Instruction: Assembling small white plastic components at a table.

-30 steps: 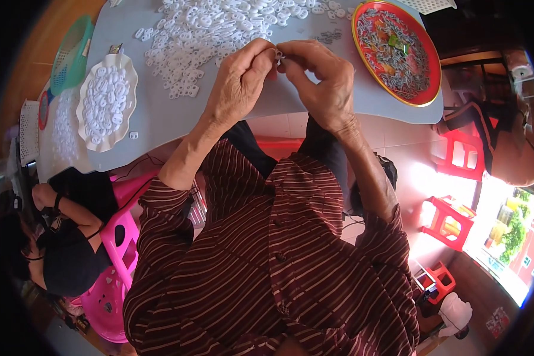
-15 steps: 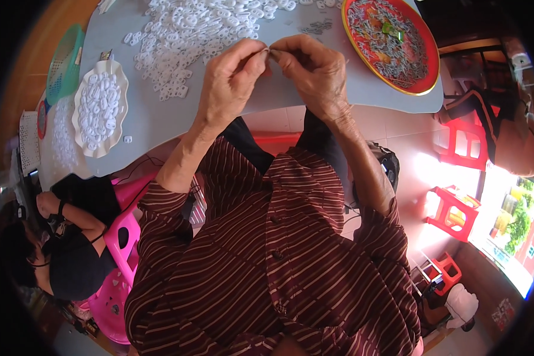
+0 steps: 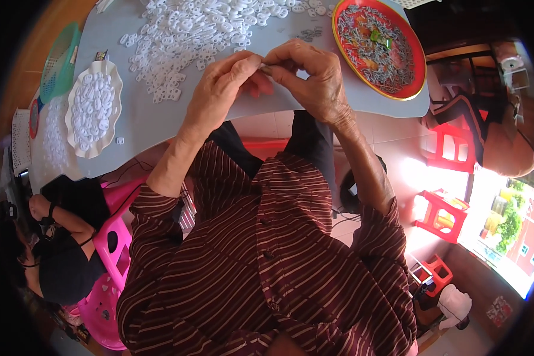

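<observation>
My left hand [image 3: 227, 83] and my right hand [image 3: 312, 76] meet fingertip to fingertip above the near edge of the grey table [image 3: 151, 127]. Both are closed in a pinch, and whatever sits between the fingertips is too small and covered to name. Just beyond my left hand spreads a heap of small white plastic pieces with holes [image 3: 190, 29]. To the right of my right hand lies a red round tray [image 3: 421, 74] with a gold rim, full of small grey metal pins [image 3: 362, 62]. A green piece [image 3: 381, 39] rests on the pins.
A scalloped white dish [image 3: 118, 101] of white pieces stands at the left, beside a green basket [image 3: 59, 62]. Small grey bits [image 3: 310, 34] lie near the tray. A person [image 3: 71, 261] sits on the left near a pink chair [image 3: 114, 249]. Red stools [image 3: 442, 215] stand at the right.
My hands stay together at the fingertips, while the left hand has turned and its lower fingers now show beneath. The whole view has shifted slightly, moving the tray and dish left in the picture.
</observation>
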{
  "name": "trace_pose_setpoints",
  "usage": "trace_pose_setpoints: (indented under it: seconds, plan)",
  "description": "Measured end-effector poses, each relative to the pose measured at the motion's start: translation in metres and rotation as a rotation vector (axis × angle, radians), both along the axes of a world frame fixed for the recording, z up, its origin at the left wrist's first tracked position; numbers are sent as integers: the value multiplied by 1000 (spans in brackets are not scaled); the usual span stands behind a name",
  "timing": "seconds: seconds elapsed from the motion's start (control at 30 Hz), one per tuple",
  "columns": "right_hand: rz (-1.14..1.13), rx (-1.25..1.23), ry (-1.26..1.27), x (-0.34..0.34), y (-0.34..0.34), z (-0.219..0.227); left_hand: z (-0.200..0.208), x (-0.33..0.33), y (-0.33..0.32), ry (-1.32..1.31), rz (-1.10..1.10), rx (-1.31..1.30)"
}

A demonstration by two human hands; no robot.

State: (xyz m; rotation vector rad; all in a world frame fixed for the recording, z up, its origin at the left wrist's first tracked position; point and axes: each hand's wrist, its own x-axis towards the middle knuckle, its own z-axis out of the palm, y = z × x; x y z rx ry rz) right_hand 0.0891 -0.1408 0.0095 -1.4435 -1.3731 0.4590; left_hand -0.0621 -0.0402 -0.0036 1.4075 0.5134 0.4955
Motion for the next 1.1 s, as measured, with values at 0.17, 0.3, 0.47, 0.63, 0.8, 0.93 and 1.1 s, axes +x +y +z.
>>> trace_pose_setpoints:
  seconds: [0.17, 0.3, 0.47, 0.63, 0.8, 0.93, 1.1]
  plan:
    - [115, 76, -164, 14, 8, 12, -11, 3, 13, -241, -216, -535]
    - [34, -89, -353, 40, 27, 16, -16, 1, 8, -262, -114, -523]
    - [54, -52, -631, 64, 56, 4, -16, 2, 7, -271, -121, -462]
    - [126, -9, -752, 59, 71, 0, -16, 2, 5, -274, -108, -422]
    - [136, -105, -971, 55, 81, 3, -16, 3, 0, -296, -77, -446]
    - [77, -134, -1133, 44, 92, -5, -14, 2, -3, -290, -26, -409]
    - [9, -58, -939, 50, 80, -6, -12, 5, -6, -270, 19, -326]
